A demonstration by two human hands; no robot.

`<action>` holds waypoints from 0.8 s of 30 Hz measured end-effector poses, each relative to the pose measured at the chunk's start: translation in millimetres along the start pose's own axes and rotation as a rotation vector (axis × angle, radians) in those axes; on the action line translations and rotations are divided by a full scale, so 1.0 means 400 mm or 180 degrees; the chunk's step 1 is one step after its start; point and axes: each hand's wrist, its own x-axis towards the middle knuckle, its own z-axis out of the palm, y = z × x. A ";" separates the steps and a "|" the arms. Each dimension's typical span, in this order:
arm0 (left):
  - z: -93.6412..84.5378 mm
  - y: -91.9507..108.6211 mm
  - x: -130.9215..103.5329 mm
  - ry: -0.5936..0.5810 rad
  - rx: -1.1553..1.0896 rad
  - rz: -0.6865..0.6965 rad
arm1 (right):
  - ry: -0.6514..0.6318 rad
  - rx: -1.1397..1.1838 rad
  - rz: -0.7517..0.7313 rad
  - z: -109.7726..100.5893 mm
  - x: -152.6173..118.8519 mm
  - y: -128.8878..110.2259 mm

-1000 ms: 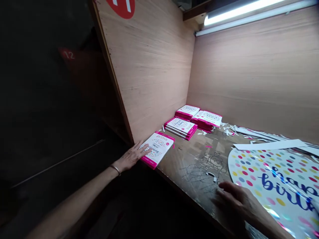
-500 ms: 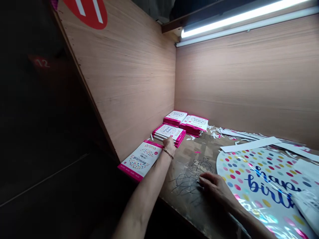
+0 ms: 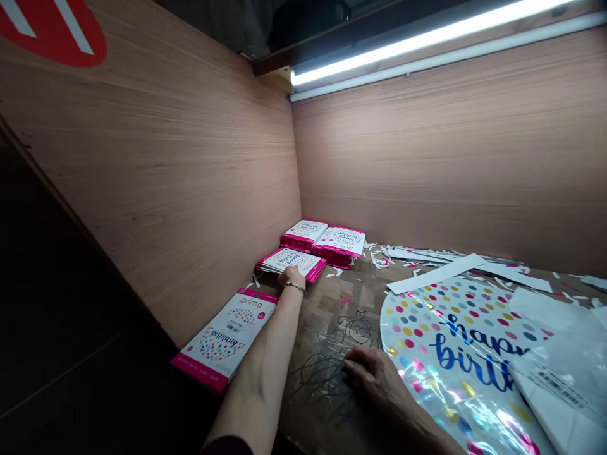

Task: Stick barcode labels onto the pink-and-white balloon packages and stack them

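My left hand (image 3: 292, 277) reaches forward and is closed on the near edge of a small pile of pink-edged packets (image 3: 289, 258); its fingertips are partly hidden. Behind it, two taller stacks of packets (image 3: 304, 231) (image 3: 342, 240) stand in the corner. A larger "prima" packet (image 3: 227, 335) lies left of my left forearm. My right hand (image 3: 367, 373) rests low over the table, fingers curled, beside a tangle of dark thin loops (image 3: 322, 373); whether it pinches one is unclear. Right of it lies a round dotted "happy birthday" sheet (image 3: 427, 335).
White paper strips (image 3: 436, 273) and scraps lie along the back of the table. A clear plastic bag with a barcode label (image 3: 559, 379) covers the dotted sheet's right part. Wooden panels (image 3: 213, 158) enclose the left and back, under a lit tube (image 3: 427, 44).
The view has shifted, so the scene sits further left. My left hand remains at the small pile, whose packets look slightly more fanned. My right hand stays near the dark loops.
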 end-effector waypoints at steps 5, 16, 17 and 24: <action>-0.111 -0.007 -0.137 -0.0126 -0.0068 -0.0549 | 0.1032 0.0543 0.0050 -0.088 0.020 -0.028; -0.303 -0.022 -0.464 -0.2504 0.0493 -0.0506 | 0.0468 0.1084 0.0060 -0.173 -0.169 -0.099; -0.305 -0.021 -0.466 -0.2558 0.0681 -0.0382 | 0.0549 0.1106 0.0150 -0.164 -0.182 -0.098; -0.305 -0.018 -0.485 -0.2661 0.0983 -0.0076 | 0.0720 0.1139 0.0228 -0.128 -0.197 -0.101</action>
